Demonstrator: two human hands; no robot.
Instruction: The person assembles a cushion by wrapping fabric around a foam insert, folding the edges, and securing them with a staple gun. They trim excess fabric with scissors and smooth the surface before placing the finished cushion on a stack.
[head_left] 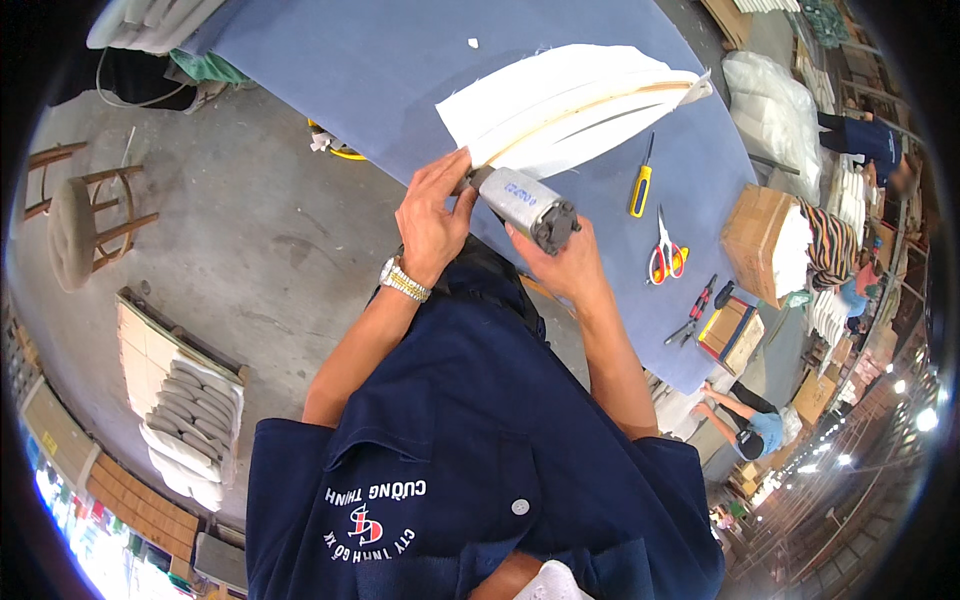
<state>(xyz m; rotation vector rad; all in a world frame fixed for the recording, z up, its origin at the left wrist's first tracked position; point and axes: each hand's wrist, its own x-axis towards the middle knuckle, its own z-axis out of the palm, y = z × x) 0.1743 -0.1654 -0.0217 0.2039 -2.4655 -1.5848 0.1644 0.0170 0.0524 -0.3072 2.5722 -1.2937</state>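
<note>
The right hand point(568, 262) closes around the rear of a grey pneumatic staple gun point(526, 206) to aim its nose at the white fabric-covered wooden frame piece point(570, 105) on the blue table point(380, 70), while the left hand point(432, 215), fingers curled, steadies the gun's front near the fabric edge.

- A curved white fabric-covered wooden panel point(570, 105) lay on the blue cloth-covered table point(400, 70).
- A grey cylindrical power tool point(525, 205) met the panel's near end, between the left hand point(432, 215) and the right hand point(565, 262).
- Right of the panel lay a yellow-handled screwdriver point(640, 185), then red-handled scissors point(665, 255) nearer.
- A brown cardboard box point(755, 240) stood further right.
- A round wooden stool point(85, 225) stood on the floor, far left.
</note>
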